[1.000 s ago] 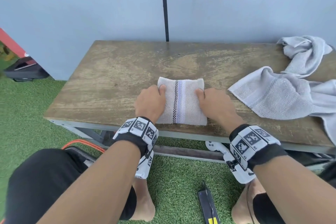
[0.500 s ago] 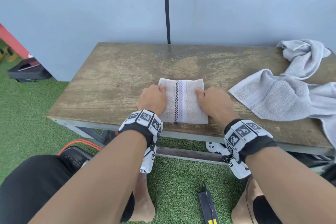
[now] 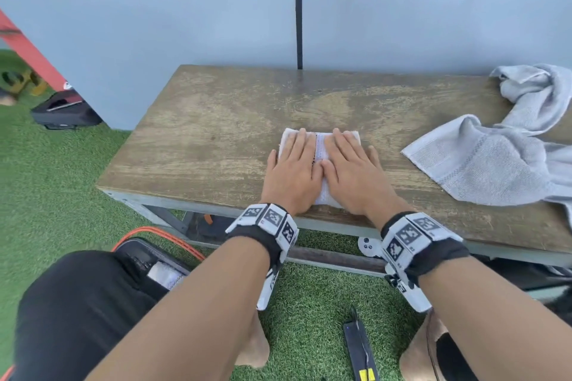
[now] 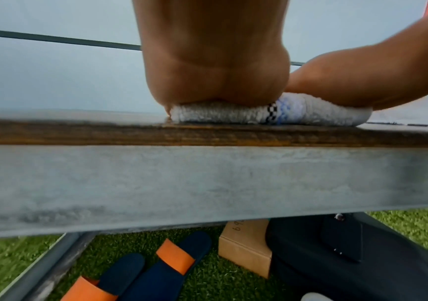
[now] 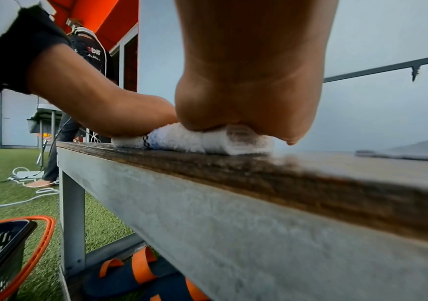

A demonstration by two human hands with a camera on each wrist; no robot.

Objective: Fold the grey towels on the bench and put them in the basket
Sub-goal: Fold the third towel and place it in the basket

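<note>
A small folded pale towel (image 3: 320, 145) with a checked and blue stripe lies near the front edge of the wooden bench (image 3: 216, 133). My left hand (image 3: 294, 167) and right hand (image 3: 353, 170) lie flat on it side by side, fingers straight, pressing it down. The wrist views show both palms squashing the folded towel (image 4: 220, 115) (image 5: 207, 140) against the bench top. Two unfolded grey towels (image 3: 495, 164) lie crumpled at the bench's right end. The basket (image 3: 145, 254), dark with an orange rim, stands on the grass at my left knee and holds a folded towel (image 3: 165, 275).
A grey panel wall (image 3: 216, 15) rises behind the bench. Slippers (image 4: 141, 270), a cardboard box (image 4: 244, 248) and a black bag (image 4: 349, 260) sit under the bench. A black device (image 3: 359, 349) lies on the grass between my feet. Another person stands far left (image 5: 61, 138).
Both hands went from gripping the towel's left and right edges with curled fingers to lying flat on top of it, fingers stretched forward and close together.
</note>
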